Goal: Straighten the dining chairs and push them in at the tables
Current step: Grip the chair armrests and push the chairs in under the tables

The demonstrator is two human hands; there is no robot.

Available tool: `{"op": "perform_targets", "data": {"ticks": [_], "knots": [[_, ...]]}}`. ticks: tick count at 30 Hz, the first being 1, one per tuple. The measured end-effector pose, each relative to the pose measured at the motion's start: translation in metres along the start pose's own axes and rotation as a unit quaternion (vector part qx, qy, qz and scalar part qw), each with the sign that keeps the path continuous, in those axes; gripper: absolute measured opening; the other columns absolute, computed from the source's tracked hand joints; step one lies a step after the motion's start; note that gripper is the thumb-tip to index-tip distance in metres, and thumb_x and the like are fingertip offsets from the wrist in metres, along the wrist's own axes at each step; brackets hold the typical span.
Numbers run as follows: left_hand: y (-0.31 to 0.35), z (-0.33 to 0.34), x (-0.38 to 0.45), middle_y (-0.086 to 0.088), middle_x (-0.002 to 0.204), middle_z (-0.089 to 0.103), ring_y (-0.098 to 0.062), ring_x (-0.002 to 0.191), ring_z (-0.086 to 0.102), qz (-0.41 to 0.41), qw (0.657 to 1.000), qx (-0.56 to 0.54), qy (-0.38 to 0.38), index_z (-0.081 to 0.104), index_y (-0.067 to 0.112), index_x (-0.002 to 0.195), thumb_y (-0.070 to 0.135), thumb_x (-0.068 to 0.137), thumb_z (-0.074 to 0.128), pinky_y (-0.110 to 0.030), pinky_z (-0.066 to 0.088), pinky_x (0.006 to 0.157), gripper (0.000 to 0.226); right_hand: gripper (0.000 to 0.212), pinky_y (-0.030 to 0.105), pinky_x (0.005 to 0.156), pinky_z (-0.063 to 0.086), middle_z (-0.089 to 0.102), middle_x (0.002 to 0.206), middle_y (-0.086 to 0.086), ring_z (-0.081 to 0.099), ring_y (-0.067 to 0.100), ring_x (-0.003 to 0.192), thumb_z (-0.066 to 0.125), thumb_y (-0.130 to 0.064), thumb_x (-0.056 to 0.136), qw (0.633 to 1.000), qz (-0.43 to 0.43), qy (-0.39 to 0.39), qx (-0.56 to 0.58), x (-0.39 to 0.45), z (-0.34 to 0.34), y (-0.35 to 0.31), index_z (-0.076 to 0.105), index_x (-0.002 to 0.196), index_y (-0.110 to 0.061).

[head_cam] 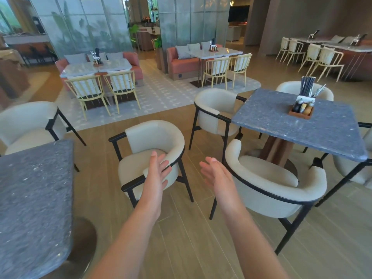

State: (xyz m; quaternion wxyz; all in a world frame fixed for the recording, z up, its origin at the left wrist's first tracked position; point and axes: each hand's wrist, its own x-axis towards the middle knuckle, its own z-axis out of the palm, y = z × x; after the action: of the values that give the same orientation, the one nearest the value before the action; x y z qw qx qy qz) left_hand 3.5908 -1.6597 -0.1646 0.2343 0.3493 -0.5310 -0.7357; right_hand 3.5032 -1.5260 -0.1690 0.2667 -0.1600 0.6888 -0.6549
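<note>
Cream chair (153,150) stands apart from its table edge (70,178); both hands (159,170) (216,174) hover, fingers loosely spread.

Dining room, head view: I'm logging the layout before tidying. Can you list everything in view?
Tub chairs: five, cream with black frames, around the near tables.
Grey stone tables: two, near left and right.
Condiment caddy: one, brown, on the right table.
Slatted chairs: four, pale yellow, at the far tables.
Sofas: two, pink, behind those tables.
Bar stools: several, cream, far right.
Left hand: open, in front of the middle chair.
Right hand: open, empty.
</note>
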Motion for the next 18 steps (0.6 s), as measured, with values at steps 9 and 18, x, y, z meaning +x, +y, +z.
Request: {"op": "perform_targets", "data": {"ticks": [9, 18], "knots": [[-0.016, 0.035, 0.092, 0.005, 0.136, 0.059, -0.015, 0.127, 0.056, -0.046, 0.988, -0.015, 0.145, 0.052, 0.028, 0.140, 0.065, 0.101, 0.029, -0.046, 0.031, 0.120, 0.059, 0.030, 0.014, 0.083, 0.039, 0.062, 0.127, -0.017, 0.056, -0.004, 0.115, 0.038, -0.046, 0.104, 0.995, 0.042, -0.091, 0.004, 0.128, -0.011, -0.001, 0.056, 0.126, -0.037], [-0.011, -0.019, 0.188, 0.002, 0.138, 0.057, -0.014, 0.120, 0.058, -0.043, 0.967, -0.057, 0.245, 0.050, 0.027, 0.142, 0.061, 0.102, 0.031, -0.036, 0.038, 0.105, 0.056, 0.021, 0.041, 0.112, 0.038, 0.063, 0.126, -0.005, 0.058, 0.005, 0.118, 0.041, -0.043, 0.101, 0.977, 0.075, -0.195, -0.039, 0.243, 0.082, 0.003, 0.060, 0.101, -0.033]]}}
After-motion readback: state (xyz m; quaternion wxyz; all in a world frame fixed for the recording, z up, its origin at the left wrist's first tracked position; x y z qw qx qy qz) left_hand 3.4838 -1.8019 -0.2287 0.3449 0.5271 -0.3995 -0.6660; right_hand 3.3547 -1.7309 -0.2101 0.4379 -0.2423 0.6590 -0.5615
